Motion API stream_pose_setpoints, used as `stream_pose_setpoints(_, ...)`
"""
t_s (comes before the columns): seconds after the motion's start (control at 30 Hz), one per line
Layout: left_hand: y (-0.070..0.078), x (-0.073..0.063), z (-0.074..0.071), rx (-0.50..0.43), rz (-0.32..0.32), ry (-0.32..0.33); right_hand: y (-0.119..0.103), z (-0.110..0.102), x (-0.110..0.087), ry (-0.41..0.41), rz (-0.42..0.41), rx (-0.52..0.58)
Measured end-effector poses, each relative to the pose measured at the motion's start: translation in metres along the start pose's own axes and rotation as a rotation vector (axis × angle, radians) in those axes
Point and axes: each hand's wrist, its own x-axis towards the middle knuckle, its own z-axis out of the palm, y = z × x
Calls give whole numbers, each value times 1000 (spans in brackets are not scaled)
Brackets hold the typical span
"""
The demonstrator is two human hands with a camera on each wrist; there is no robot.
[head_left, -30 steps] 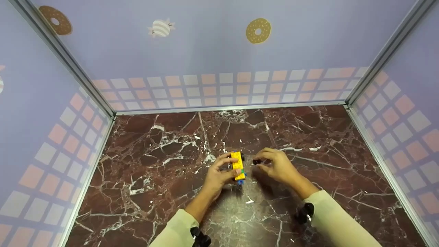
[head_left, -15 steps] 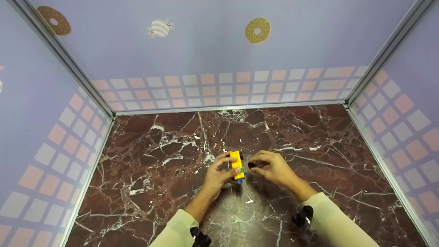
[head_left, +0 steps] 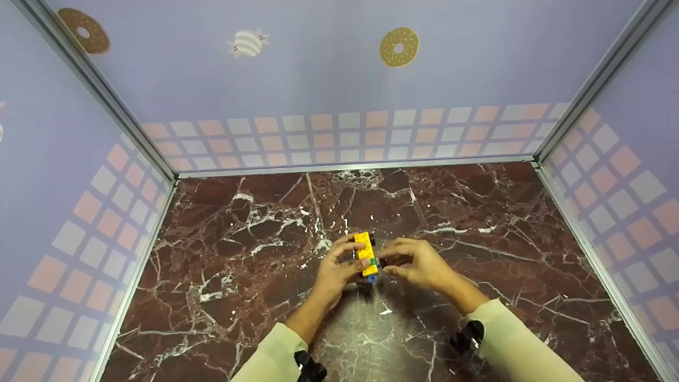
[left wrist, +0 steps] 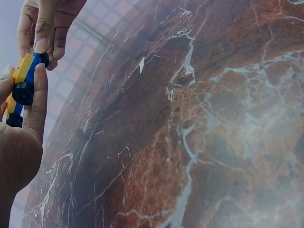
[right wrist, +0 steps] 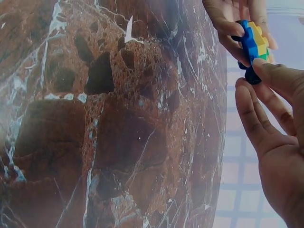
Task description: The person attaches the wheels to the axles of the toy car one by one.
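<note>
My left hand grips a small toy car built of bricks, thumb and fingers on either side. The car has a yellow studded top, a green piece and a blue base. A blue ring-shaped end sticks out toward me. My right hand pinches a black wheel and holds it right at the side of the base. Other black wheels are on the car, seen in the left wrist view. The car is held above the table; my fingers partly cover it.
A dark red marble-patterned table lies under both hands. Lilac panels with printed sweets and checks stand at the back and both sides, joined by metal rails. Black wrist mounts are strapped at the cuffs.
My right hand has moved left with the wheel, from a gap beside the car to the car's side. My left hand and the car have shifted only slightly.
</note>
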Motion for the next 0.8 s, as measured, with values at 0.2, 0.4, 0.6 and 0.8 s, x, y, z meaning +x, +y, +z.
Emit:
stream_pose_setpoints(0.2, 1, -1, -1, -9, 8, -3, 0, 2, 0, -14, 7, 29)
stream_pose_setpoints(0.4, 2, -2, -1, -18, 6, -2, -2, 2, -1, -7, 12, -3)
stream_pose_setpoints(0.6, 0, -1, 1, -18, 3, 0, -2, 3, -1, -5, 37, 34)
stream_pose_setpoints(0.8, -2, -1, 1, -40, -15, 29, -5, 4, 2, 4, 35, 35)
